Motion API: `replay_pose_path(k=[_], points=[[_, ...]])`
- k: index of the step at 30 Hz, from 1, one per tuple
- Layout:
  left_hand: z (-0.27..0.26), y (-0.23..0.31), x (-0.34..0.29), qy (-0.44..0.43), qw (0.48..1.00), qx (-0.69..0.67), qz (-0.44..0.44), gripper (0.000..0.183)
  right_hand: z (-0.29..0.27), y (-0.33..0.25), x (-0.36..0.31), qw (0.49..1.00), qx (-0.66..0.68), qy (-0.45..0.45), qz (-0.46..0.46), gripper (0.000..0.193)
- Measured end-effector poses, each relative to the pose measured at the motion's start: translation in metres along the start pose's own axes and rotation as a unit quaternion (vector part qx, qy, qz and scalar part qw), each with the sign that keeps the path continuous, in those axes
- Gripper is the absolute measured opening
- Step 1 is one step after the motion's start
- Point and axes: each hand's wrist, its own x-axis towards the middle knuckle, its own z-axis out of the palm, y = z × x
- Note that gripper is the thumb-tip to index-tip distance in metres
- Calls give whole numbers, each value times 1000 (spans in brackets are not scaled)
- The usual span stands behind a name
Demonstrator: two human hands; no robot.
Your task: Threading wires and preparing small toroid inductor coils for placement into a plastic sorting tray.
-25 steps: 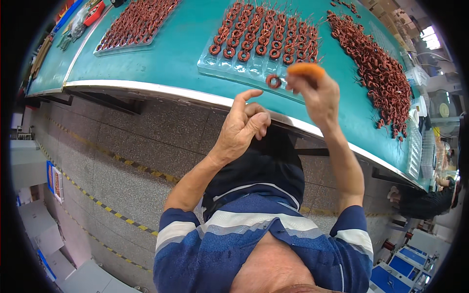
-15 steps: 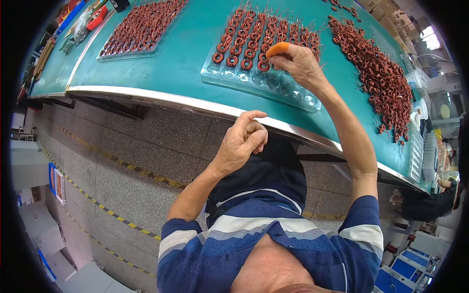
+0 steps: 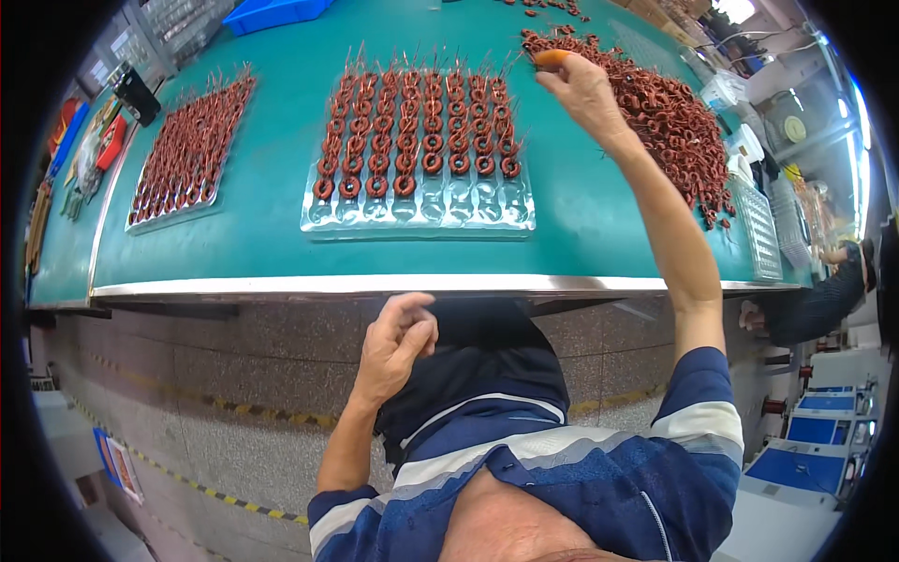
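My right hand point(image 3: 587, 92), an orange finger cot point(image 3: 551, 58) on one finger, is over the near-left side of a heap of loose reddish-brown wire-wound ring coils point(image 3: 670, 122). Its thumb and finger are apart, and I see nothing between them. Left of it lies a clear plastic tray point(image 3: 421, 225), holding rows of the same coils point(image 3: 407, 131) with wire ends pointing up. Several pockets along the tray's front edge hold no coil. My left hand point(image 3: 398, 345) hovers short of the table edge, fingers loosely bent and thumb apart, holding nothing visible.
A second filled coil tray point(image 3: 187, 155) lies at the left, near a black bottle point(image 3: 136, 94) and a red bin point(image 3: 110, 142). A blue tray point(image 3: 276, 13) is at the back. Stacked clear trays point(image 3: 757, 229) stand at the right, with another person's dark sleeve point(image 3: 824, 304) beyond.
My right hand has left the tray's front row and moved right to the coil heap; a coil stays in the fourth pocket. My view has turned right, and the left hand stays near the table edge.
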Motion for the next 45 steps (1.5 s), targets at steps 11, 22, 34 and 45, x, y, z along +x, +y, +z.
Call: replay_pose_path(k=[11,22,34,45], points=[[5,-11,7,-27,999,5,-25,24,26,94,7,897,-416,-106,-105,23],[6,-11,5,-9,999,15,-41,21,36,89,24,874,-463,-118,-85,14],[28,16,13,-60,998,6,4,20,-63,58,-18,980,-188,-31,-63,19],[97,42,85,74,920,226,311,46,-97,-105,-93,907,284,-261,168,30]])
